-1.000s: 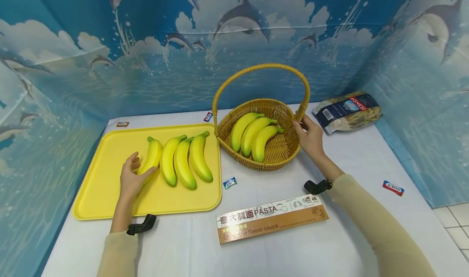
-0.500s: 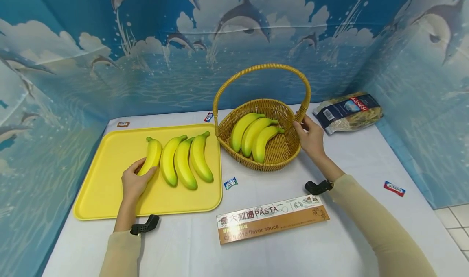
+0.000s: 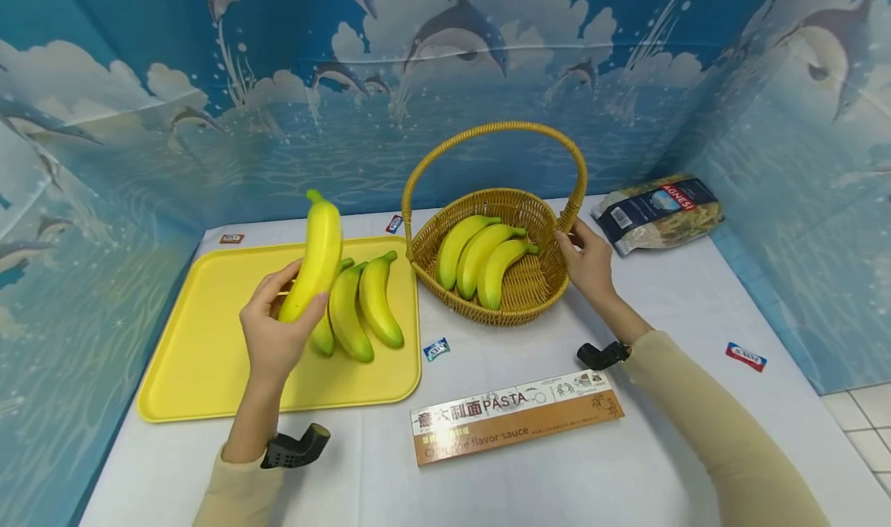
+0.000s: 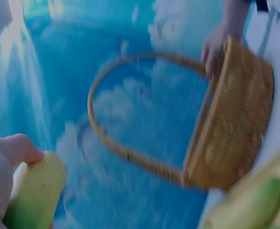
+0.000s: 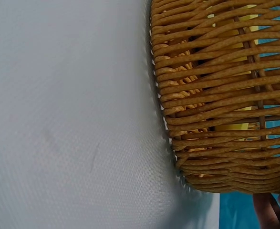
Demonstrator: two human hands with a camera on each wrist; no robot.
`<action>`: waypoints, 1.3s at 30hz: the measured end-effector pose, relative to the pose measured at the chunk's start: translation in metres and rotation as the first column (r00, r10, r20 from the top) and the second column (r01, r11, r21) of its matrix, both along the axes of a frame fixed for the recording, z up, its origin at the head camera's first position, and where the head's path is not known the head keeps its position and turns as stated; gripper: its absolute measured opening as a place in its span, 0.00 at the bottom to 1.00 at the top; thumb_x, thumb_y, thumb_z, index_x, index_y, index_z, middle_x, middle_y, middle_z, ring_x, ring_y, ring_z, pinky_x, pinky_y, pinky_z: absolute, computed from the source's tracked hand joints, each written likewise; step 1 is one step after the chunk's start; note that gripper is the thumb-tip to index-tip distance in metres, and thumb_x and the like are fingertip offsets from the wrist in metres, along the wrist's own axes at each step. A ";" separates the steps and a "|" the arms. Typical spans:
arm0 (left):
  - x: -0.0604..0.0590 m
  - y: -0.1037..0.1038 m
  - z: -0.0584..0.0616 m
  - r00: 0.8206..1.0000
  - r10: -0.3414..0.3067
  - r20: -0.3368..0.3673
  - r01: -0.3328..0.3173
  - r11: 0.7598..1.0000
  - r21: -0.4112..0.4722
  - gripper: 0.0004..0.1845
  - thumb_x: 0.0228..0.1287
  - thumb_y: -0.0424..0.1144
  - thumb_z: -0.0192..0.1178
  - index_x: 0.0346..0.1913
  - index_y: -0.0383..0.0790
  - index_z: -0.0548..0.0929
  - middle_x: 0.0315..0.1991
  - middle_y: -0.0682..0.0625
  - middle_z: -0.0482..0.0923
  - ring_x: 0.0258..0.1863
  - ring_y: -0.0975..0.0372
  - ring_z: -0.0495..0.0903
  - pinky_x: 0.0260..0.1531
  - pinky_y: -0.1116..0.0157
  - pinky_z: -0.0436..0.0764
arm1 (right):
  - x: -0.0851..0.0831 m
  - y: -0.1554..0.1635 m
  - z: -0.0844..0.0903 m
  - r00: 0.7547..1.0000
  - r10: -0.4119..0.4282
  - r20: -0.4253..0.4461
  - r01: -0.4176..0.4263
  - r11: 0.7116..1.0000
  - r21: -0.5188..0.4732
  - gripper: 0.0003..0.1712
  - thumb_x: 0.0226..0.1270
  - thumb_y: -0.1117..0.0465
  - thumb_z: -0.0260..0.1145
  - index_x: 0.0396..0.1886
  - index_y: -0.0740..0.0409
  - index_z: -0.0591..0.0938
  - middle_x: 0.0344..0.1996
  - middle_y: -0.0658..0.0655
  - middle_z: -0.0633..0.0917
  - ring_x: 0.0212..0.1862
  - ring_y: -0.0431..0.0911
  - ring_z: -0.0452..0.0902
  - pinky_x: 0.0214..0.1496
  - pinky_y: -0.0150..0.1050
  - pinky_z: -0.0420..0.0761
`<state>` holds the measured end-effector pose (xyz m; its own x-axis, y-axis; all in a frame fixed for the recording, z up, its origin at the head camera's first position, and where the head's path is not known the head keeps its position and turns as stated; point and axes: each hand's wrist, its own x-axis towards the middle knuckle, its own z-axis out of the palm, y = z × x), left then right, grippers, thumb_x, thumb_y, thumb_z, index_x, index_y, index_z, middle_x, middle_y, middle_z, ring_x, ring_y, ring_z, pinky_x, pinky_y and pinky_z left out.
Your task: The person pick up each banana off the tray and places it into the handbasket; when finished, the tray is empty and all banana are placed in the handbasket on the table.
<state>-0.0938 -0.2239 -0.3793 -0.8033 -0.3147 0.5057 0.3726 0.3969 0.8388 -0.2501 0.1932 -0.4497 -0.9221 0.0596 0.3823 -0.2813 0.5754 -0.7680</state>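
Observation:
In the head view my left hand (image 3: 274,337) grips a yellow banana (image 3: 322,241) by its lower end, lifted above the yellow tray (image 3: 202,341), stem pointing up. Several bananas (image 3: 377,299) lie side by side on the tray, partly covered by the held one. My right hand (image 3: 590,268) holds the wicker basket (image 3: 518,316) at its right rim, where the tall handle meets it. Inside that basket rest 3 bananas (image 3: 480,256). The left wrist view has the thumb on the held banana (image 4: 39,191); the right wrist view is mostly basket weave (image 5: 216,95).
A flat pasta box (image 3: 518,417) lies in front of the basket. Behind it to the right is a bag of pasta (image 3: 660,211). Small wrapped candies (image 3: 437,348) are scattered on the white tablecloth. A dolphin-print curtain (image 3: 313,163) stands behind and at both sides.
My left hand first closed round the leftmost banana on the tray, then raised it up and slightly right. The right hand and the basket have stayed put.

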 end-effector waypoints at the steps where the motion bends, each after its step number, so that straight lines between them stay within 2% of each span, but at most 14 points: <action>1: 0.001 0.011 0.007 0.999 -0.035 -0.020 0.034 0.999 -0.021 0.26 0.48 0.26 0.71 0.55 0.34 0.84 0.43 0.59 0.82 0.38 0.66 0.76 0.31 0.79 0.75 | 0.000 0.000 0.000 1.000 0.000 0.004 0.000 1.000 -0.001 0.23 0.74 0.54 0.58 0.64 0.58 0.77 0.54 0.64 0.83 0.51 0.57 0.83 0.43 0.30 0.82; 3: 0.002 0.035 0.016 0.994 -0.105 -0.036 0.101 0.991 -0.084 0.27 0.46 0.28 0.73 0.55 0.34 0.84 0.44 0.51 0.83 0.38 0.65 0.76 0.32 0.77 0.76 | 0.000 0.000 0.000 1.000 -0.004 0.008 0.004 1.000 -0.001 0.23 0.74 0.54 0.58 0.64 0.58 0.77 0.54 0.64 0.84 0.51 0.57 0.83 0.45 0.36 0.84; 6: -0.003 0.071 0.020 0.976 -0.216 -0.020 0.209 0.961 -0.182 0.27 0.46 0.33 0.73 0.55 0.36 0.84 0.46 0.42 0.83 0.39 0.61 0.77 0.34 0.72 0.77 | 0.000 0.000 -0.002 1.000 -0.012 0.010 0.012 1.000 0.009 0.23 0.74 0.54 0.58 0.64 0.58 0.77 0.54 0.64 0.84 0.51 0.57 0.83 0.46 0.49 0.84; 9: -0.015 0.106 0.015 0.953 -0.301 0.044 0.302 0.925 -0.232 0.27 0.48 0.37 0.72 0.55 0.37 0.84 0.48 0.43 0.83 0.43 0.56 0.78 0.36 0.65 0.78 | -0.001 -0.001 -0.002 1.000 -0.009 0.000 0.009 1.000 0.018 0.23 0.74 0.54 0.58 0.64 0.59 0.77 0.53 0.64 0.84 0.50 0.57 0.84 0.45 0.48 0.84; 11: -0.027 0.126 0.009 0.941 -0.320 0.107 0.337 0.910 -0.243 0.26 0.51 0.40 0.71 0.56 0.39 0.83 0.49 0.44 0.83 0.46 0.55 0.78 0.39 0.62 0.77 | -0.001 -0.001 -0.002 1.000 -0.004 -0.005 0.004 1.000 0.018 0.23 0.74 0.55 0.58 0.64 0.59 0.77 0.54 0.63 0.84 0.50 0.57 0.84 0.45 0.49 0.84; 18: -0.077 0.179 -0.011 0.921 -0.280 0.271 0.353 0.894 -0.276 0.27 0.56 0.45 0.68 0.59 0.40 0.81 0.51 0.44 0.83 0.44 0.55 0.78 0.39 0.61 0.73 | -0.001 -0.003 0.000 1.000 -0.005 -0.003 0.005 1.000 0.023 0.23 0.74 0.55 0.58 0.64 0.59 0.77 0.53 0.63 0.84 0.51 0.56 0.84 0.45 0.49 0.84; 22: -0.095 0.199 -0.024 0.904 -0.268 0.333 0.371 0.878 -0.301 0.26 0.56 0.45 0.67 0.59 0.39 0.81 0.50 0.45 0.83 0.43 0.56 0.77 0.38 0.65 0.72 | -0.001 -0.003 0.000 1.000 -0.001 0.004 0.001 1.000 0.018 0.23 0.74 0.55 0.58 0.64 0.59 0.77 0.54 0.64 0.84 0.51 0.57 0.84 0.46 0.50 0.83; 25: -0.101 0.211 -0.033 0.897 -0.246 0.368 0.371 0.871 -0.323 0.27 0.56 0.46 0.67 0.59 0.40 0.81 0.50 0.46 0.83 0.44 0.56 0.77 0.38 0.67 0.72 | -0.001 -0.003 -0.001 1.000 0.001 0.002 -0.001 1.000 0.010 0.23 0.74 0.56 0.58 0.64 0.59 0.77 0.53 0.64 0.84 0.51 0.58 0.83 0.46 0.47 0.84; 28: -0.105 0.220 -0.039 0.895 -0.219 0.389 0.362 0.866 -0.344 0.28 0.56 0.47 0.67 0.60 0.40 0.81 0.52 0.46 0.83 0.46 0.55 0.77 0.38 0.66 0.72 | -0.001 -0.003 -0.001 1.000 0.002 -0.004 -0.002 1.000 0.006 0.23 0.74 0.56 0.59 0.64 0.59 0.77 0.53 0.64 0.84 0.51 0.58 0.83 0.43 0.32 0.82; 31: -0.107 0.225 -0.042 0.890 -0.204 0.408 0.365 0.856 -0.367 0.28 0.57 0.47 0.67 0.60 0.40 0.81 0.53 0.46 0.83 0.47 0.55 0.77 0.39 0.65 0.73 | -0.001 -0.002 0.000 1.000 0.003 -0.003 -0.003 1.000 0.003 0.23 0.73 0.56 0.59 0.63 0.60 0.77 0.53 0.64 0.84 0.51 0.58 0.83 0.39 0.20 0.75; 33: -0.107 0.227 -0.044 0.883 -0.205 0.422 0.377 0.845 -0.379 0.28 0.58 0.47 0.67 0.60 0.40 0.81 0.54 0.47 0.83 0.47 0.55 0.76 0.42 0.64 0.73 | 0.000 -0.002 0.001 1.000 0.002 0.000 -0.002 1.000 0.005 0.23 0.73 0.56 0.59 0.63 0.60 0.77 0.53 0.64 0.84 0.51 0.57 0.83 0.40 0.21 0.76; 35: -0.107 0.228 -0.045 0.881 -0.205 0.427 0.389 0.826 -0.408 0.27 0.58 0.48 0.68 0.60 0.40 0.81 0.54 0.47 0.83 0.47 0.56 0.76 0.44 0.64 0.74 | 0.000 -0.002 0.001 1.000 -0.004 0.001 0.004 1.000 0.007 0.23 0.73 0.56 0.59 0.63 0.60 0.77 0.53 0.63 0.84 0.51 0.56 0.84 0.42 0.28 0.81; 37: -0.107 0.229 -0.045 0.883 -0.209 0.421 0.396 0.813 -0.426 0.27 0.58 0.48 0.68 0.59 0.40 0.81 0.53 0.47 0.83 0.47 0.55 0.76 0.45 0.64 0.74 | 0.001 -0.002 0.002 1.000 -0.009 0.001 0.009 1.000 0.012 0.23 0.73 0.55 0.59 0.63 0.59 0.78 0.53 0.63 0.84 0.51 0.56 0.84 0.44 0.35 0.83; 39: -0.107 0.229 -0.046 0.887 -0.213 0.409 0.396 0.806 -0.440 0.26 0.57 0.48 0.68 0.58 0.40 0.82 0.52 0.47 0.83 0.46 0.55 0.76 0.45 0.64 0.74 | 0.001 -0.001 0.001 1.000 -0.011 0.003 0.011 1.000 0.013 0.23 0.74 0.55 0.59 0.63 0.59 0.77 0.53 0.63 0.84 0.51 0.56 0.83 0.44 0.36 0.84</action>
